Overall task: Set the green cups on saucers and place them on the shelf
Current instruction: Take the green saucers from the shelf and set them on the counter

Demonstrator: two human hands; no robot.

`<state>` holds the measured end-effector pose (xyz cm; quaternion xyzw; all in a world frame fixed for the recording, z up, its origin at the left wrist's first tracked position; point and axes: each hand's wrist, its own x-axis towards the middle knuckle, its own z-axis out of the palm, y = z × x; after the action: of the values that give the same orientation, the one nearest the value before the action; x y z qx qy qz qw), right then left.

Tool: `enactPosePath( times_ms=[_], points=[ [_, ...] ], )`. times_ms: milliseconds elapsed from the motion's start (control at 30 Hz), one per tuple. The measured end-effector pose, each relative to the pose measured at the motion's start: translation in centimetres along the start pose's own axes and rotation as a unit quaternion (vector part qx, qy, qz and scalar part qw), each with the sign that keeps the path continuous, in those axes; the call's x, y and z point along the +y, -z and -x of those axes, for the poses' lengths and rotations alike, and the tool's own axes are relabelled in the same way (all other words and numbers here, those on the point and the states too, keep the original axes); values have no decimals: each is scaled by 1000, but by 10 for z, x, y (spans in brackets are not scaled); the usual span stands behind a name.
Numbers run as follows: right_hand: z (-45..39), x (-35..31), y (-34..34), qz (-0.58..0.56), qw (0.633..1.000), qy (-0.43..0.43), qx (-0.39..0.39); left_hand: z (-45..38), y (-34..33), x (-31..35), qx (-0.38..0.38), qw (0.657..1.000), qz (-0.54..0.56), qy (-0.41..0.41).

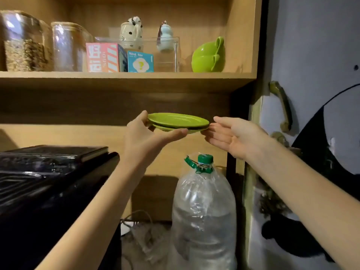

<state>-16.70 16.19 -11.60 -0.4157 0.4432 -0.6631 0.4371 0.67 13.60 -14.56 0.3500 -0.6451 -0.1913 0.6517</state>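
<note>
Two green saucers [178, 121] lie stacked, held level in the air below the wooden shelf [124, 77]. My left hand [148, 133] grips the stack from the left, thumb on top and fingers underneath. My right hand [231, 134] is at the stack's right edge with fingers spread, its fingertips touching the rim. Two green cups [208, 56] lie on their sides, nested together, at the right end of the shelf near the side wall.
On the shelf stand glass jars [44, 45], colourful boxes [118, 57], a clear container [167, 53] and two ceramic figures [132, 33]. A black appliance [48, 182] sits at lower left. A large water bottle [202, 211] stands below the hands. A door handle [282, 104] is at right.
</note>
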Motion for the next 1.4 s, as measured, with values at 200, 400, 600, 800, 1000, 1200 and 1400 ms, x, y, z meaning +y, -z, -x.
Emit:
enactPosePath(
  times_ms=[200,400,600,800,1000,1200,1400],
  points=[
    [30,87,40,3,995,-86,-46,93,7,-60,-46,998,-2,50],
    [64,186,63,21,983,-178,-43,185,20,-118,-82,988,-13,127],
    [94,277,76,55,965,-254,-28,271,29,-180,-96,971,-39,217],
    [116,346,81,86,947,-308,-23,332,40,-228,-122,950,-62,280],
    [127,394,84,115,933,-342,-14,366,43,-260,-138,932,-82,324],
    [117,428,79,158,923,-350,-5,373,42,-284,-136,918,-96,359],
    [105,457,81,219,909,-354,-6,369,45,-300,-170,890,-193,376]
  ],
)
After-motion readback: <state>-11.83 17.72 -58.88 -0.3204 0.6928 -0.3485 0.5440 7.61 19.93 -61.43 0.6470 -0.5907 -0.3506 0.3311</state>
